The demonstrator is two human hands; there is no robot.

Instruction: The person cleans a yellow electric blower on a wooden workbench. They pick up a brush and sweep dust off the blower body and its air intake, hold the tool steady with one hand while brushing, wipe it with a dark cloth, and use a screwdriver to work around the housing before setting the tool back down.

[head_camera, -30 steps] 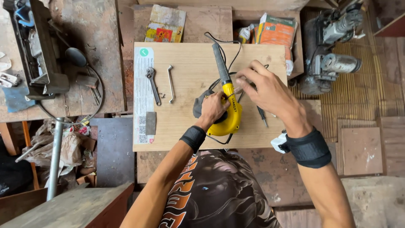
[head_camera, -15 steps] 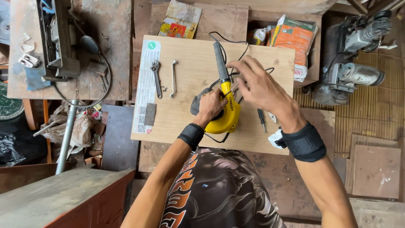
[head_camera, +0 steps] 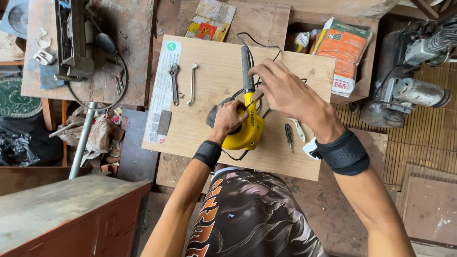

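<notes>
A yellow power tool (head_camera: pixel 249 124) with a long dark nozzle lies on a pale plywood board (head_camera: pixel 209 85). My left hand (head_camera: pixel 228 119) grips its dark rear housing at the tool's left side. My right hand (head_camera: pixel 281 90) hovers over the neck where yellow body meets grey nozzle, fingers curled down onto it and onto the black cord. A small screwdriver (head_camera: pixel 289 136) lies just right of the tool. An adjustable wrench (head_camera: pixel 174 82) and a bent metal key (head_camera: pixel 192 84) rest on the board's left part.
A paper strip (head_camera: pixel 162 90) runs down the board's left edge. An orange and white bag (head_camera: pixel 343 52) stands in a box behind. Grey motors (head_camera: pixel 414 90) sit at right. A worn bench with a black machine (head_camera: pixel 71 38) is at left.
The view has shifted slightly. My right hand moved up the tool towards the nozzle; my left hand keeps its grip on the rear housing.
</notes>
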